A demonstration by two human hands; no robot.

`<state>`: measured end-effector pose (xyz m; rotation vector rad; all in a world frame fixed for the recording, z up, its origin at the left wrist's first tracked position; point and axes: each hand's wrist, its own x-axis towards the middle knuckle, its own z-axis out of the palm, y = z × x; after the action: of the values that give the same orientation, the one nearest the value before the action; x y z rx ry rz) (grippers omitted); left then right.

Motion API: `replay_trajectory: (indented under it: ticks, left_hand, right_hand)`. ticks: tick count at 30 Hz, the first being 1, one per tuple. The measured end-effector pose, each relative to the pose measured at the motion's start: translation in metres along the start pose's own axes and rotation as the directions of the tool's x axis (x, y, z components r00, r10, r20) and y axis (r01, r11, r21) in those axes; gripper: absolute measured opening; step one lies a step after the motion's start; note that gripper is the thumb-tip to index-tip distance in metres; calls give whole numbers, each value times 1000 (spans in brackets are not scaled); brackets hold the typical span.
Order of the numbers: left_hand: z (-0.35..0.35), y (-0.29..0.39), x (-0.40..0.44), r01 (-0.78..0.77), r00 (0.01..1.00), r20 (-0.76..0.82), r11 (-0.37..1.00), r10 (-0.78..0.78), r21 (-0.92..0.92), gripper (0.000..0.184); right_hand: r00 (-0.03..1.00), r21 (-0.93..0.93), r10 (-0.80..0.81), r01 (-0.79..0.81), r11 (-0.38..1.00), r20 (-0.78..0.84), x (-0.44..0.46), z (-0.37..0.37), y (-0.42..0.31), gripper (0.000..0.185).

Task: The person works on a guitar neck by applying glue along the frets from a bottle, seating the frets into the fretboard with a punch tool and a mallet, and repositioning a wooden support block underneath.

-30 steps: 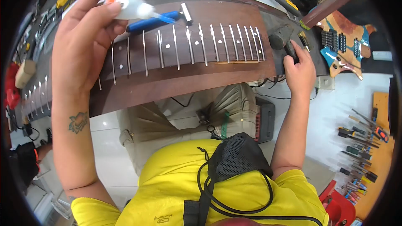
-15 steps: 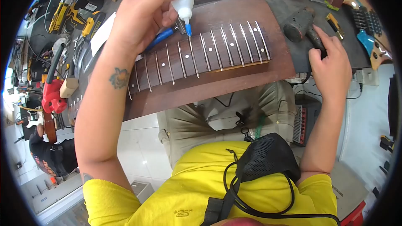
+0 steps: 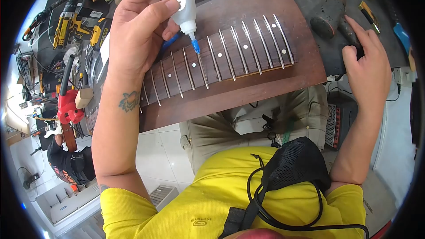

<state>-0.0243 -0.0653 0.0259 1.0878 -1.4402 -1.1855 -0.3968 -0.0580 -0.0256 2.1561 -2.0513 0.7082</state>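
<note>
My left hand [image 3: 144, 22] is closed round a small white glue bottle [image 3: 185, 13] with an orange label and a blue nozzle. The bottle points downward, its tip at the upper end of one metal fret on the dark fretboard [image 3: 230, 55]. Several frets cross the board, their ends jutting past its edge, with white dot inlays between them. Beneath the fretboard lies a brown board [image 3: 186, 110]. On the right, my right hand [image 3: 369, 59] is closed on the handle of a dark mallet [image 3: 330, 17], which lies on the bench. A blue-handled tool is partly hidden behind my left hand.
A yellow-and-black drill [image 3: 75, 26] and a red power tool [image 3: 68, 106] are at the left. Near the mallet lies a yellow-and-black object [image 3: 369, 15]. Another person in a dark shirt [image 3: 71, 166] is at the lower left.
The view has shifted. The glue bottle now leans more, showing its orange label, and its nozzle stays at the same fret's upper end. My right hand remains on the mallet handle.
</note>
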Motion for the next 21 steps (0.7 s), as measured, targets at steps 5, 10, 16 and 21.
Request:
replay_trajectory:
  ticks: [5, 10, 16, 21]
  left_hand:
    - [-2, -1, -1, -26, 1000, 8, 1000, 26, 10, 31]
    - [-2, -1, 1, -41, 999, -13, 999, 41, 4, 31]
    - [-4, -2, 3, -47, 998, -51, 999, 47, -4, 30]
    - [-4, -2, 1, -55, 998, -9, 998, 55, -17, 30]
  right_hand:
    - [1000, -1, 19, -19, 1000, 21, 1, -2, -3, 50]
    - [1000, 5, 21, -21, 1000, 3, 0, -2, -5, 50]
    - [1000, -14, 15, -15, 1000, -4, -1, 1, -2, 49]
    - [1000, -4, 9, -9, 1000, -13, -1, 1, -1, 50]
